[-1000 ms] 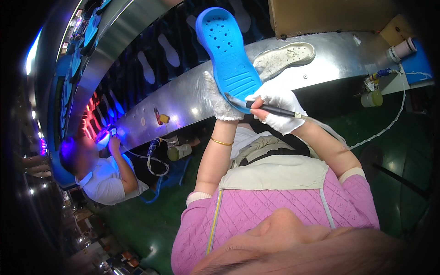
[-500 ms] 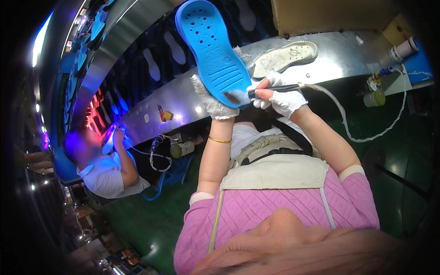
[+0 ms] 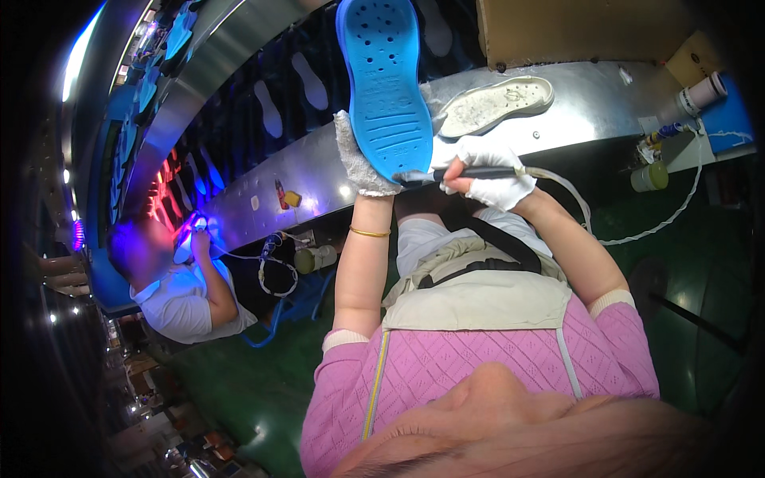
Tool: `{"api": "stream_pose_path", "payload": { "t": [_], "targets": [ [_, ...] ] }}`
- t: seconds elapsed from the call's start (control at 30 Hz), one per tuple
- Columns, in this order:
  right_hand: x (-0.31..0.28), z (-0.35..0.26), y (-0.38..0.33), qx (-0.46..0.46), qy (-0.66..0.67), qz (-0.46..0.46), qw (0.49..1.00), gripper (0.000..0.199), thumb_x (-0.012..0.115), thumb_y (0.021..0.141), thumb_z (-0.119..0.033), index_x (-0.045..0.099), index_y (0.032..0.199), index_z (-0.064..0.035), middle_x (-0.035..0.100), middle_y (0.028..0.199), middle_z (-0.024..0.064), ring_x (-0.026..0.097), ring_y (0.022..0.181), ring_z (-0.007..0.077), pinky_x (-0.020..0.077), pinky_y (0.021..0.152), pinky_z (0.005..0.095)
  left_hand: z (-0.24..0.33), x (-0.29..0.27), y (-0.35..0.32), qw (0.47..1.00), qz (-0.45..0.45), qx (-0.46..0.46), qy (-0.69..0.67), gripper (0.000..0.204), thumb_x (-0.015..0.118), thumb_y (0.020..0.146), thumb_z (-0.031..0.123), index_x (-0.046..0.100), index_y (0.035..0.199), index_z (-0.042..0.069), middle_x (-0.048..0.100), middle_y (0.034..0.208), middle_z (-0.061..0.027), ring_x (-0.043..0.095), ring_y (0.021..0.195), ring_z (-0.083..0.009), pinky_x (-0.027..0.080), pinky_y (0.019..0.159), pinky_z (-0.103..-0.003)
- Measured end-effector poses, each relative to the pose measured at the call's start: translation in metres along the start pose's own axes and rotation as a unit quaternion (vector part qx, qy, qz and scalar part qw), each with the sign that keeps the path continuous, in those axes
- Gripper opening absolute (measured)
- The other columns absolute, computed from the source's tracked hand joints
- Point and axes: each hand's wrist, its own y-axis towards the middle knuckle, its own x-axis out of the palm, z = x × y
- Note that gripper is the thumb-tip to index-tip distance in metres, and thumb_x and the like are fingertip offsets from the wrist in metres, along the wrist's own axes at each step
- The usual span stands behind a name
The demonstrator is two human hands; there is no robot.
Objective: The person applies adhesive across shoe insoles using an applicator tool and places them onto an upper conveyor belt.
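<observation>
One blue shoe sole (image 3: 386, 80) is seen, and one whitish insole (image 3: 498, 102) on the metal bench (image 3: 590, 95). Two gloved hands, the left hand (image 3: 360, 159) and the right hand (image 3: 488, 171), are counted, with one dark pen-like tool (image 3: 466, 173). One co-worker (image 3: 179, 279) is seen.

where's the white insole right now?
In the head view, the white insole lies on the curved metal bench, upper right of centre. It sits just right of the blue shoe sole and above the gloved right hand.
</observation>
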Motion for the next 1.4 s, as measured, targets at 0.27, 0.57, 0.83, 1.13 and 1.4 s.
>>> {"api": "stream_pose_path", "payload": {
  "t": [0.27,0.57,0.83,1.13,1.4],
  "targets": [
    [-0.01,0.0,-0.01,0.087,0.134,-0.018,0.987,0.012,0.069,0.075,-0.003,0.058,0.08,-0.0054,0.063,0.08,0.004,0.06,0.073,0.0102,0.0485,0.068,0.0236,0.002,0.003,0.003,0.987,-0.081,-0.088,-0.109,0.072,0.042,0.085,0.058,0.039,0.132,0.003,0.049,0.126,-0.0194,0.052,0.111,-0.0333,0.042,0.095,-0.047],
    [-0.02,0.002,0.008,-0.141,-0.104,-0.063,0.983,0.015,0.063,0.063,0.005,0.06,0.074,-0.0055,0.061,0.083,0.0077,0.059,0.081,0.0189,0.0468,0.075,0.0299,0.009,0.024,0.022,0.973,-0.053,-0.221,-0.045,0.066,0.034,0.092,0.05,0.039,0.128,-0.005,0.05,0.122,-0.0251,0.056,0.105,-0.0362,0.047,0.091,-0.045],
    [-0.052,-0.02,0.014,0.058,-0.071,-0.096,0.991,0.012,0.067,0.062,0.001,0.062,0.071,-0.0048,0.066,0.084,0.0085,0.063,0.083,0.0182,0.0495,0.075,0.0289,0.001,0.037,0.025,0.911,0.097,-0.307,0.257,0.041,0.054,0.089,0.036,0.059,0.105,-0.001,0.065,0.092,-0.0138,0.065,0.075,-0.021,0.056,0.066,-0.031],
    [-0.07,-0.028,0.009,0.098,-0.26,-0.076,0.958,0.012,0.068,0.062,-0.006,0.063,0.073,-0.0063,0.064,0.085,0.0053,0.06,0.082,0.0193,0.047,0.074,0.0302,0.005,0.033,0.034,0.91,0.091,-0.314,0.256,0.043,0.052,0.09,0.037,0.058,0.107,-0.002,0.064,0.094,-0.015,0.065,0.078,-0.0232,0.056,0.068,-0.033],
    [-0.006,0.008,-0.01,-0.229,-0.104,0.134,0.959,0.014,0.071,0.071,-0.003,0.062,0.082,-0.0038,0.062,0.071,0.0071,0.059,0.064,0.0148,0.0478,0.062,0.0255,-0.032,0.012,0.006,0.992,-0.023,-0.122,-0.038,0.07,0.035,0.088,0.057,0.043,0.126,-0.001,0.052,0.12,-0.0212,0.053,0.107,-0.0364,0.046,0.089,-0.046]
  ]
}}
